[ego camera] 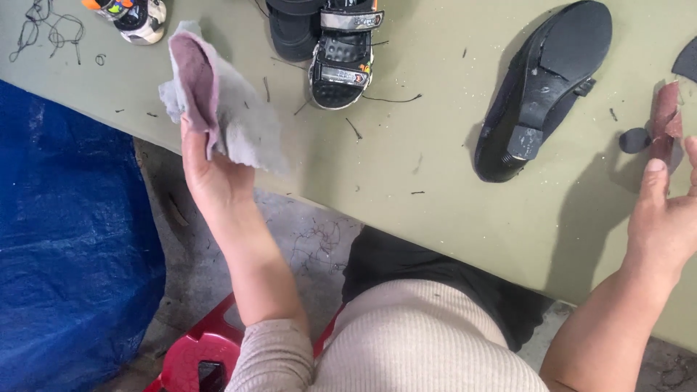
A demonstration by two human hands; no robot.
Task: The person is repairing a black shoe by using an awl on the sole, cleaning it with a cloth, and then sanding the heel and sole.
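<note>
The right hand (664, 218) is cut off at the right edge, so only the thumb and part of the palm show; its fingers cannot be told, though it seems to touch a reddish scrap (666, 120). The left hand (210, 170) is raised over the table's near edge, fingers pressed around a grey-and-pink cloth (218, 105). A black heeled shoe (541, 91) lies sole-up on the green table (435, 181); a sandal (341, 54) sits far, centre.

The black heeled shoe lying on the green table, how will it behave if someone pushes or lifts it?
The black heeled shoe lies on its side with sole and block heel showing, so it would probably slide rather than roll. Its sole looks rigid, so it should keep its shape when lifted, unlike the grey cloth drooping from the left hand.
</note>
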